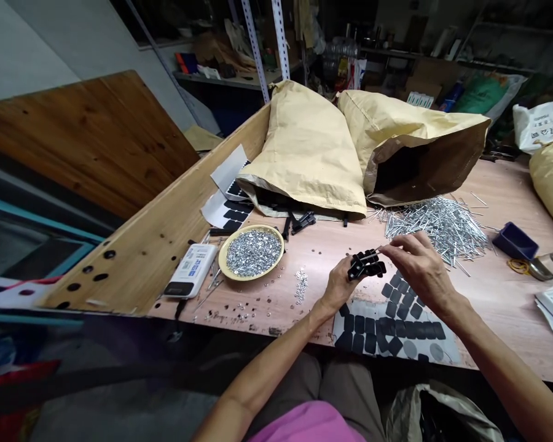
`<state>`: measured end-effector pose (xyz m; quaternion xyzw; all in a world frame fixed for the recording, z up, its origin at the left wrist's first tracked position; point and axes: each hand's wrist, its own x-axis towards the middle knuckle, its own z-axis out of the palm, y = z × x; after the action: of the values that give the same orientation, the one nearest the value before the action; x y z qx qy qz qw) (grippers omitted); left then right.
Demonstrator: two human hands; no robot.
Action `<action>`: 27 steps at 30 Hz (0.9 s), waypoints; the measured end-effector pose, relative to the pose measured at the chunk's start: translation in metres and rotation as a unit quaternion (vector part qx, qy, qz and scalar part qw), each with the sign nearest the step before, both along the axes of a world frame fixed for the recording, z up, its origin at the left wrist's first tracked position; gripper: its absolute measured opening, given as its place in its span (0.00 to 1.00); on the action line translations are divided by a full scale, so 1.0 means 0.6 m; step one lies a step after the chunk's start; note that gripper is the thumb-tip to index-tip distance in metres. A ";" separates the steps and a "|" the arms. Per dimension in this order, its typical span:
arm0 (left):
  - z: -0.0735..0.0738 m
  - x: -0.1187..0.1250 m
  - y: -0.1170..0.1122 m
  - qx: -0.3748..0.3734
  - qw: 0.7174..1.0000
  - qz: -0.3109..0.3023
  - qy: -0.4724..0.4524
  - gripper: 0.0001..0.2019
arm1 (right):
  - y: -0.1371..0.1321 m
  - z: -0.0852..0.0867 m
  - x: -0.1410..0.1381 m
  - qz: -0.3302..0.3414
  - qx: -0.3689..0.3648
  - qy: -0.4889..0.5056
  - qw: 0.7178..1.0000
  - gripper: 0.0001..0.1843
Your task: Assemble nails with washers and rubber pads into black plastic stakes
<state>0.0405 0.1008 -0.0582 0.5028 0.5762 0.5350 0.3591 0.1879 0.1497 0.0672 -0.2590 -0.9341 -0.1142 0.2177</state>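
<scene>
My left hand (pixel 337 287) is closed round a black plastic part (pixel 367 266) with several arms, held just above the table. My right hand (pixel 418 265) pinches a thin metal rod (pixel 376 252) between thumb and fingers, and the rod lies across the top of the black part. How far it enters the part I cannot tell. Beneath my hands is a sheet of black adhesive pads (pixel 399 329). Beyond my right hand spreads a pile of metal rods (pixel 435 227). Small metal washers fill a yellow bowl (pixel 252 253) to the left, and a few loose washers (pixel 301 285) lie nearer.
Two large paper sacks (pixel 311 147) rest at the back, one gaping toward the rods. A white device (pixel 191 270) sits by the wooden side board (pixel 142 252). On the right are a dark blue box (pixel 516 240) and a metal cup (pixel 550 265).
</scene>
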 end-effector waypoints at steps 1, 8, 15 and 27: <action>-0.001 0.000 0.001 0.004 1.000 0.001 0.014 0.10 | 0.001 0.001 -0.001 0.006 0.005 -0.015 1.000 0.14; -0.019 0.002 0.007 0.102 0.988 -0.014 0.112 0.13 | -0.010 0.001 -0.018 0.061 -0.018 -0.104 0.993 0.16; -0.008 -0.004 -0.004 0.062 0.998 -0.010 -0.031 0.09 | 0.055 -0.017 0.032 -0.050 -0.103 0.129 0.985 0.18; 0.013 0.014 -0.003 -0.033 0.981 -0.011 -0.193 0.12 | 0.184 -0.196 0.029 -0.488 -0.336 0.005 0.806 0.14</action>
<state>0.0489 0.0992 -0.0503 0.3848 0.5078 0.5983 0.4859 0.2053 0.2603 -0.0506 -0.7381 -0.6634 0.1168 0.0374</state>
